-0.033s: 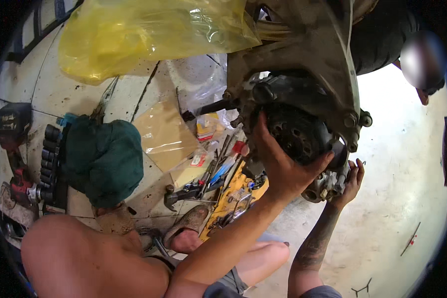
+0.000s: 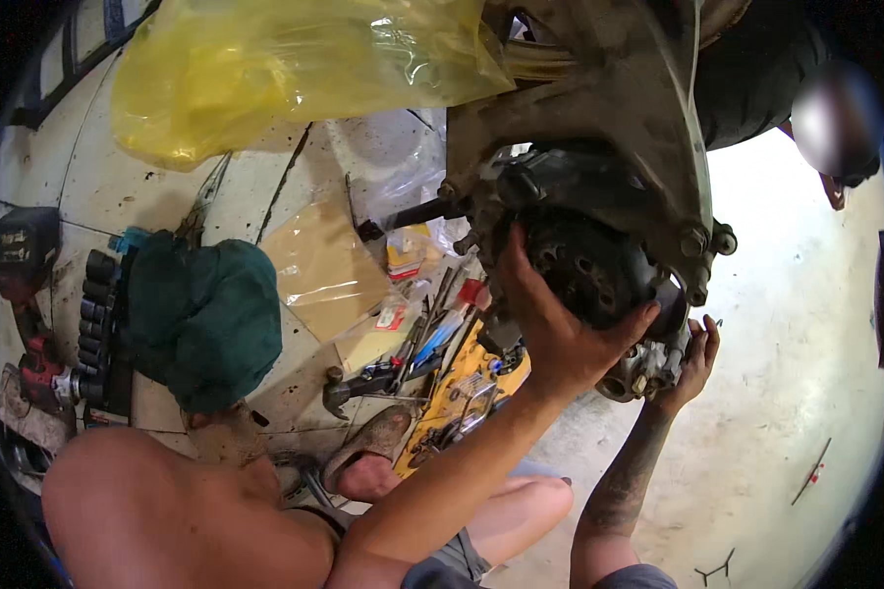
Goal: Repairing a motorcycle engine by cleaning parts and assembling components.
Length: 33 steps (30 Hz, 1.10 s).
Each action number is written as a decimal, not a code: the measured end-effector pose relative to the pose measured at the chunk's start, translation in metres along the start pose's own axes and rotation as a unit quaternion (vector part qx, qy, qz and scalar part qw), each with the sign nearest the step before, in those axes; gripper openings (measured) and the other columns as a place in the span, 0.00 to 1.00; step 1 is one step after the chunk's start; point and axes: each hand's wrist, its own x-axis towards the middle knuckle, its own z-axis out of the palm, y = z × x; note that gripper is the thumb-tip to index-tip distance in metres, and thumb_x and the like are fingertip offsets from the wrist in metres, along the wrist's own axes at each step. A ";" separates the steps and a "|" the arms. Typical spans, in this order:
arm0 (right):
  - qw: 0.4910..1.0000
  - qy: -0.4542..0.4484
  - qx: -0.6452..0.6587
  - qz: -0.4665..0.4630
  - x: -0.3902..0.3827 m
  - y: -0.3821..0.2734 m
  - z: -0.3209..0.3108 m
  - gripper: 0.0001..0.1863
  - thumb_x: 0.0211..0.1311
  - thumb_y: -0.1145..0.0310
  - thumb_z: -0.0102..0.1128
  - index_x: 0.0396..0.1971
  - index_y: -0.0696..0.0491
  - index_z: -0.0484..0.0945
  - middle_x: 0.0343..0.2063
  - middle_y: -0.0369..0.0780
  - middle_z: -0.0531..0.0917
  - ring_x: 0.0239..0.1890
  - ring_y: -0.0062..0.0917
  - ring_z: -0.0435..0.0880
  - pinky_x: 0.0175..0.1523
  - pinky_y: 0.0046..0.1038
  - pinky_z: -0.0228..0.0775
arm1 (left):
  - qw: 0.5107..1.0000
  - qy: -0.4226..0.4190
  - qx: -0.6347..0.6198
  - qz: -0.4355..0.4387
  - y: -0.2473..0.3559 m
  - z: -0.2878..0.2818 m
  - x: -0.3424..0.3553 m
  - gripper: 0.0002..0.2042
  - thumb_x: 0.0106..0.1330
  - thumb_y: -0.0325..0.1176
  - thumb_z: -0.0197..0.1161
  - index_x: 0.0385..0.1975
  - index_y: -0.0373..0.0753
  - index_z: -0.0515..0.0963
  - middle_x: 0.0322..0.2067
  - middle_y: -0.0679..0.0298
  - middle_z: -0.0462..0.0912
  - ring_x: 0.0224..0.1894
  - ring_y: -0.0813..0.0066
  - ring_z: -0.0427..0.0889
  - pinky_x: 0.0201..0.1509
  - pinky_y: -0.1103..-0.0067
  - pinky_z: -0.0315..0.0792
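Observation:
My left hand [image 2: 560, 334] spans the black round perforated part [image 2: 584, 265], fingers at its left side and thumb at its lower right, gripping it. This part sits beneath a dark, dirty metal frame [image 2: 589, 98] of a machine with bolts along it. My right hand [image 2: 688, 368] is just below and right, fingers curled around a silver metal housing [image 2: 638, 368] attached under the black part; part of its grip is hidden behind that housing. A black shaft [image 2: 417, 213] sticks out leftward from the assembly.
A tyre [image 2: 746, 98] is upper right. On the tiled floor [image 2: 98, 177] lie a yellow plastic bag [image 2: 265, 69], cardboard [image 2: 324, 275], green cloth [image 2: 201, 324], sockets [image 2: 98, 304], a red-black power tool [image 2: 39, 363], a hammer [image 2: 349, 393] and a yellow tray [image 2: 442, 422] with tools.

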 end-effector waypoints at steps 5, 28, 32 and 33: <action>0.999 0.001 -0.053 -0.010 0.001 -0.003 -0.001 0.13 0.73 0.68 0.46 0.52 0.56 0.72 0.31 0.38 0.81 0.28 0.17 0.75 0.35 0.19 0.68 | 1.000 -0.004 -0.007 -0.009 -0.008 0.004 0.002 0.60 0.43 0.54 0.76 0.68 0.30 0.41 0.61 0.43 0.52 0.64 0.50 0.54 0.67 0.59 0.49; 0.996 -0.008 -0.085 0.018 0.016 0.012 -0.033 0.15 0.74 0.71 0.42 0.53 0.61 0.72 0.49 0.39 0.76 0.41 0.17 0.77 0.48 0.20 0.71 | 1.000 0.007 0.002 0.024 -0.017 0.004 0.005 0.61 0.40 0.61 0.73 0.67 0.27 0.45 0.61 0.44 0.55 0.64 0.49 0.55 0.68 0.60 0.51; 0.997 -0.003 -0.073 0.011 0.021 0.017 -0.037 0.15 0.73 0.72 0.42 0.51 0.64 0.72 0.54 0.39 0.72 0.43 0.16 0.76 0.49 0.20 0.70 | 0.998 0.025 0.017 0.058 -0.021 0.006 0.007 0.61 0.39 0.62 0.73 0.66 0.27 0.48 0.59 0.43 0.56 0.61 0.48 0.57 0.65 0.58 0.53; 0.998 0.006 -0.054 0.013 0.018 0.016 -0.033 0.15 0.73 0.72 0.42 0.51 0.65 0.73 0.52 0.40 0.73 0.43 0.16 0.76 0.49 0.20 0.70 | 0.997 0.033 0.018 0.066 -0.021 0.006 0.008 0.60 0.38 0.63 0.74 0.64 0.27 0.50 0.57 0.42 0.58 0.59 0.46 0.59 0.62 0.57 0.55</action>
